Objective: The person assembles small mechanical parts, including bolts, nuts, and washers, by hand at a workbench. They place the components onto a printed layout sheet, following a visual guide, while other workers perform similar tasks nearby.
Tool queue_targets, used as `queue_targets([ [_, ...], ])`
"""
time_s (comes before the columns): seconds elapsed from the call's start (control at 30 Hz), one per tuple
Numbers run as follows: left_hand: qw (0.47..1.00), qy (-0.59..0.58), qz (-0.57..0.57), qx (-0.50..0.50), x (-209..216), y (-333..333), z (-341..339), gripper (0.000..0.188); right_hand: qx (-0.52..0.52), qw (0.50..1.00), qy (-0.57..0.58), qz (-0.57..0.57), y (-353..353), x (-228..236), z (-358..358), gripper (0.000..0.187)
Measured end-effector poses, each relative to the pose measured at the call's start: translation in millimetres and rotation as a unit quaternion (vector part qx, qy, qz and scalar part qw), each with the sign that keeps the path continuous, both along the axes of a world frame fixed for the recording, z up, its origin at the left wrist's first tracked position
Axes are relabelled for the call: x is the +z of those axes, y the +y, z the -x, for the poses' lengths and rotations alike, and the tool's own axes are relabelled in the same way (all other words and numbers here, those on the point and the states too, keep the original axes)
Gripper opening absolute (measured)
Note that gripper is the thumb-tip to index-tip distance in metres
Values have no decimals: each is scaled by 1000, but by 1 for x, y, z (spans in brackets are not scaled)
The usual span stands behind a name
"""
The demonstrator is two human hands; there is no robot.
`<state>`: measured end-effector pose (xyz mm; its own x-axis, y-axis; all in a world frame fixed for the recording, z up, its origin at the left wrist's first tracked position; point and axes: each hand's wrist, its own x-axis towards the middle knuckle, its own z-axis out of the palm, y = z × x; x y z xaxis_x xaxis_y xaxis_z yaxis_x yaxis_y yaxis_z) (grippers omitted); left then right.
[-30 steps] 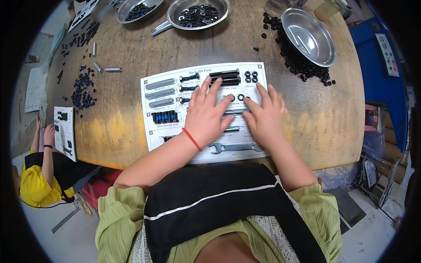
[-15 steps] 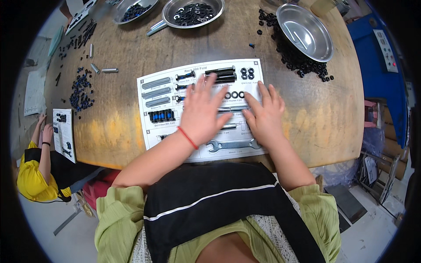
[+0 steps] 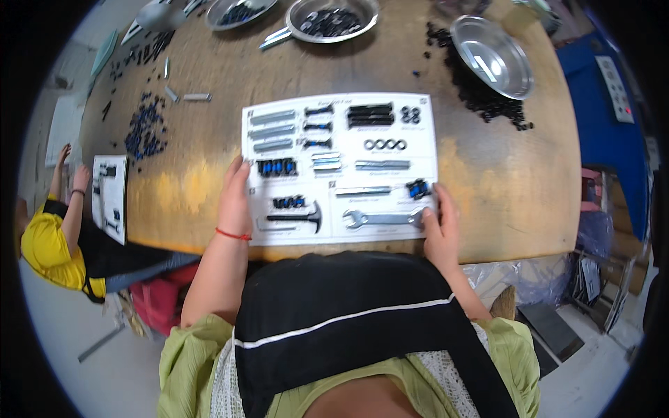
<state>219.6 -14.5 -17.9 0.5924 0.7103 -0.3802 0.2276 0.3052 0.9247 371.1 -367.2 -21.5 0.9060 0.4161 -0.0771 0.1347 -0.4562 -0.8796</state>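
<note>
A white hardware card [image 3: 317, 233] lies in front of me, divided into boxes. It bears grey tubes, black and blue bolts, nuts, rings, a dark hammer-shaped piece and a grey open-end wrench [image 3: 383, 219]; whether they are real parts or pictures I cannot tell. My left hand [image 3: 235, 202] grips the card's left edge. On the lower right edge my right hand [image 3: 442, 226] is closed, its thumb on top beside the wrench's end. The fingers under the card are hidden.
Metal bowls of small black parts [image 3: 333, 22] stand at the back. At right, another bowl [image 3: 492, 57] sits among loose black nuts [image 3: 498, 110]. Blue-black screws [image 3: 145, 132] and short metal tubes [image 3: 197, 97] are scattered at left. A person in yellow [image 3: 56, 240] is beside a similar card [image 3: 111, 198].
My hands have left the card's face and taken hold of its left and right edges. The card now sits straighter. In the whole view, things have shifted slightly right.
</note>
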Motion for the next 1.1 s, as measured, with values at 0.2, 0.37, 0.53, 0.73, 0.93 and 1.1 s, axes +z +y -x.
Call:
queue_targets([
  [0.2,991,-30,131,2,22,5,-23,49,-10,1000,-17,-7,-6,5,23,47],
  [0.37,989,-5,136,-52,36,8,-33,50,-119,992,-19,-43,4,-5,48,45],
  [0.53,976,2,206,-68,40,22,-25,43,-215,974,-64,-31,25,-15,60,41],
  [0.73,956,4,213,-203,9,62,-7,68,-310,939,-135,-60,45,-43,55,37],
  [0.93,892,-88,316,-311,-21,92,-5,64,-395,903,-163,-44,44,-63,47,34],
  [1.1,825,-129,390,-389,-51,107,-12,63,-414,891,-189,-1,36,-81,32,36],
])
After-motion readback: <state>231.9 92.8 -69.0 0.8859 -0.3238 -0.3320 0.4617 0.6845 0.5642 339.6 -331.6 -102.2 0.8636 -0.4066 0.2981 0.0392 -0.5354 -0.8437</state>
